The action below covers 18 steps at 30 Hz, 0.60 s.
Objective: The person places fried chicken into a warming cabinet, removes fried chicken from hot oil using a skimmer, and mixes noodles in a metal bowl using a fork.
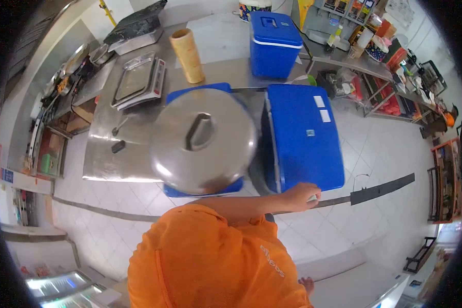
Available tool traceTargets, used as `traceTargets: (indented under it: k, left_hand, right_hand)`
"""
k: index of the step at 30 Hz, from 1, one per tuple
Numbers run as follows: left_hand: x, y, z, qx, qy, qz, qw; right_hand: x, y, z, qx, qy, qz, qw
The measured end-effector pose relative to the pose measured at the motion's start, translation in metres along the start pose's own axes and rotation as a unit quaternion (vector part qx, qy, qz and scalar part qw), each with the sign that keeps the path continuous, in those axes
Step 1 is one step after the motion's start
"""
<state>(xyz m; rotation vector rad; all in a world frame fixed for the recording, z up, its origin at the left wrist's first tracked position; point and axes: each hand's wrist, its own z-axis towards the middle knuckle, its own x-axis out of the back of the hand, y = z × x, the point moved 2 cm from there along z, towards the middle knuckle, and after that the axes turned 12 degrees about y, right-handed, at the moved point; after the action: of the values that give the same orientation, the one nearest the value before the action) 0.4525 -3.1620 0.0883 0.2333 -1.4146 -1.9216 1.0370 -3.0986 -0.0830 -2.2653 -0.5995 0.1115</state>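
Observation:
My left hand (302,197) reaches across to the right, its fingers curled at the near edge of a blue cooler lid (305,149) with white labels. Whether it grips that edge or something small cannot be made out. Low beside my body, my right hand (307,285) shows in part, fingers apart, holding nothing visible. Directly ahead is a large round stainless steel lid (220,149) with a bar handle. Blue corners of a container (205,190) stick out from under it.
On the steel table (102,159) are a scale with a metal tray (136,82), a small black object (118,147) and an upright tan roll (187,56). A smaller blue cooler (275,46) stands behind. Crowded shelves (385,77) line the right; cookware (77,61) fills the left counter.

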Motion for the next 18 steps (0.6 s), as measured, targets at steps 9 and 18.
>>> traceTargets:
  k: [9,18]
  left_hand:
    - [-0.195,-0.087,0.202,0.057,0.000,0.141,0.988]
    - [-0.388,-0.213,0.333,0.136,-0.063,0.276,0.949]
  right_hand:
    - [0.065,-0.115,0.201,-0.172,0.069,-0.189,0.964]
    - [0.321,-0.191,0.449,-0.051,0.077,-0.458,0.884]
